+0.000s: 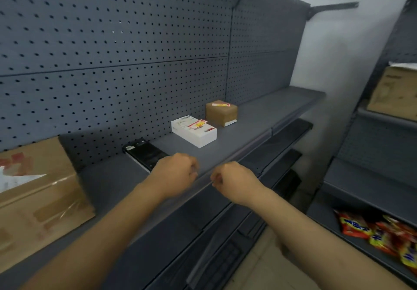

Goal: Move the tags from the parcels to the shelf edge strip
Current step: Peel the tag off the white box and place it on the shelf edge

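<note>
On the grey shelf (259, 118) lie a black parcel (145, 153), a white parcel (196, 135) and a small brown parcel (222, 113). A red-and-yellow tag (198, 123) lies on the white parcel, and another tag (222, 104) lies on the brown one. I see no tag on the black parcel. My left hand (176, 173) and my right hand (233, 180) hover side by side, fingers curled, over the shelf edge strip (180, 199), just in front of the black parcel. Whether the fingers hold anything is hidden by the backs of the hands.
A large taped cardboard box (38, 197) fills the shelf's left end. Dark pegboard (112, 52) backs the shelf. Lower shelves (279, 138) step out below. To the right, another rack carries a cardboard box (393, 92) and snack packets (381, 233).
</note>
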